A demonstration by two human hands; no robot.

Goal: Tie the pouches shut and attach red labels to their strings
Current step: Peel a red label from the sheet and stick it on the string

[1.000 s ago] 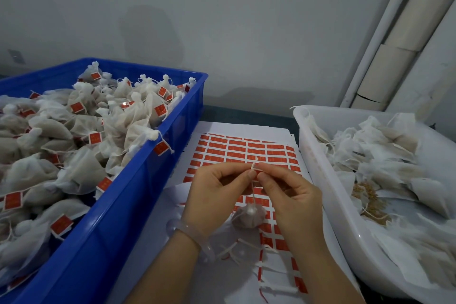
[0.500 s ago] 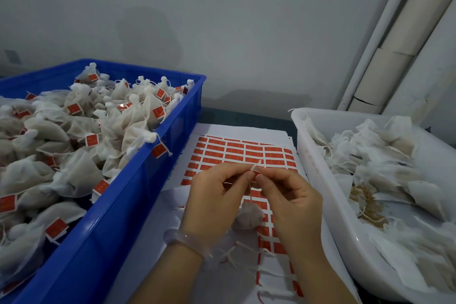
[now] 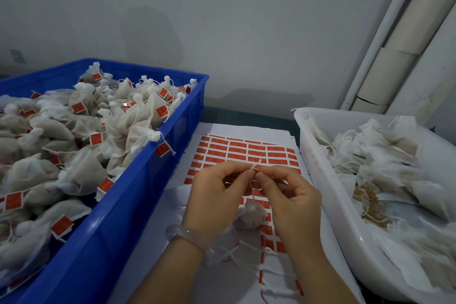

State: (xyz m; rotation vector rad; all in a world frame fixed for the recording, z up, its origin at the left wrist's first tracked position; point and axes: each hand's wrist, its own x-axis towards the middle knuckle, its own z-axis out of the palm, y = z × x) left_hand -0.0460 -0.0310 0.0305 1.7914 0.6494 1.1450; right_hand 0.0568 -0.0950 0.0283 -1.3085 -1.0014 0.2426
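Observation:
A small white mesh pouch (image 3: 250,213) hangs by its string (image 3: 252,186) over the sheet of red labels (image 3: 246,153). My left hand (image 3: 213,201) and my right hand (image 3: 292,201) meet fingertip to fingertip above the sheet. Both pinch the top of the string, whose free end pokes up between them. Whether a label is on the string, I cannot tell. A clear bangle sits on my left wrist.
A blue crate (image 3: 138,205) on the left is heaped with tied pouches carrying red labels. A white tub (image 3: 320,180) on the right holds untied pouches and some spilled grain. Peeled backing strips (image 3: 269,279) lie on the sheet near my wrists. A wall stands behind.
My hands stay pinched on the string at nearly the same spot. The pouch has swung slightly below them, and the view has shifted a little.

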